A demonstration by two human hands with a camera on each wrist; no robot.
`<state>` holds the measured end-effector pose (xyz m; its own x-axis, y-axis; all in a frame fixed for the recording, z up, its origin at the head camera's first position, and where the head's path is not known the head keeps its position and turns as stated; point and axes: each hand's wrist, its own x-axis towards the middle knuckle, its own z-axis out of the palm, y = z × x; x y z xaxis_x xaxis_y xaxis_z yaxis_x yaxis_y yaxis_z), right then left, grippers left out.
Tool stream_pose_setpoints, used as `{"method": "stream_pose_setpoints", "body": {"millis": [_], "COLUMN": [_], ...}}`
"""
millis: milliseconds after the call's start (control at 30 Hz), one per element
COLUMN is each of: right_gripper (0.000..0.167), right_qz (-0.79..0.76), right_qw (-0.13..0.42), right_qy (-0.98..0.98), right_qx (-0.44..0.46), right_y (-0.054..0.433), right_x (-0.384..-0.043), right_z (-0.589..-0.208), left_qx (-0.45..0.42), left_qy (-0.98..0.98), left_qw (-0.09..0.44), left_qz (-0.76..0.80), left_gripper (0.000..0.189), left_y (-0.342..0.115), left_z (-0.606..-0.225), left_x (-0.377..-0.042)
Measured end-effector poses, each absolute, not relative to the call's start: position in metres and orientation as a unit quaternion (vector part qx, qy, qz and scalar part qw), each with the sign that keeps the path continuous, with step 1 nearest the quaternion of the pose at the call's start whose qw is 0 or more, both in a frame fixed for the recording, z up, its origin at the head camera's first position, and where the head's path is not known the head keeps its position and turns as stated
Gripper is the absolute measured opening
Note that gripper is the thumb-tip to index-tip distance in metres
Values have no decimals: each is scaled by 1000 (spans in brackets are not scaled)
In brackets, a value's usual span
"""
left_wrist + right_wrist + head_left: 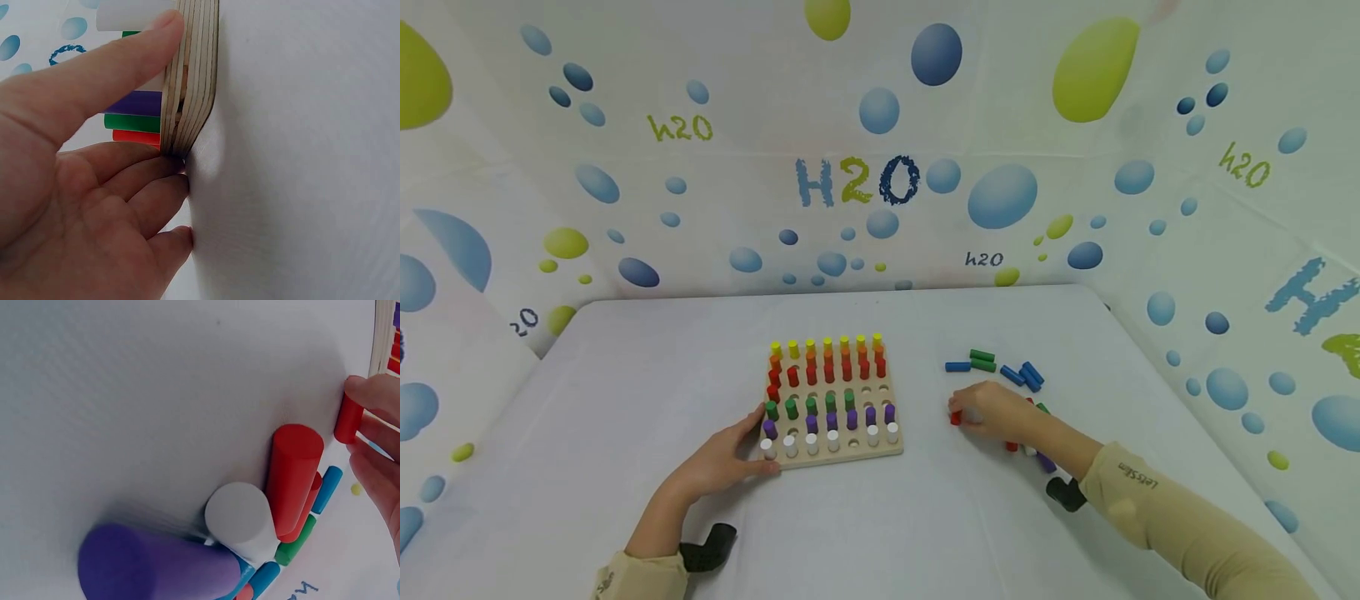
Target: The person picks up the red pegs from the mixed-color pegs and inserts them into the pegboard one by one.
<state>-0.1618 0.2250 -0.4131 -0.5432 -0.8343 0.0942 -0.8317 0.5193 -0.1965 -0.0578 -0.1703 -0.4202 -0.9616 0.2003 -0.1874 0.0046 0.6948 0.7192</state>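
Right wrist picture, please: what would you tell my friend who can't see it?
The right hand pinches a red peg near the picture's right edge. On the white tabletop nearby are loose pegs in purple, white, red, green and blue; a pegboard partly shows at top right.

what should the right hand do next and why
Probably carry the red peg over to an open hole in the board: the right hand pinches that peg off to the side, several holes hold no peg, and the left hand holds the board's edge, seemingly steadying it.
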Motion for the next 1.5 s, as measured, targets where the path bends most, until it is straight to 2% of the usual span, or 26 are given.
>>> {"method": "stream_pose_setpoints", "body": {"millis": [967, 1367, 1500], "right_gripper": [21, 17, 16], "right_qz": [-63, -81, -109], "right_qw": [15, -6, 0], "right_qy": [862, 852, 861], "right_qx": [-503, -517, -497], "right_y": [223, 225, 226], "right_x": [-158, -161, -162], "right_z": [-411, -411, -412], "left_qx": [53, 43, 42], "left_qy": [910, 909, 907], "left_qw": [130, 139, 139], "left_qz": [390, 390, 395], "left_gripper": [101, 103, 103], "left_y": [-171, -170, -170], "left_z": [-421, -420, -419], "left_x": [-57, -58, -58]}}
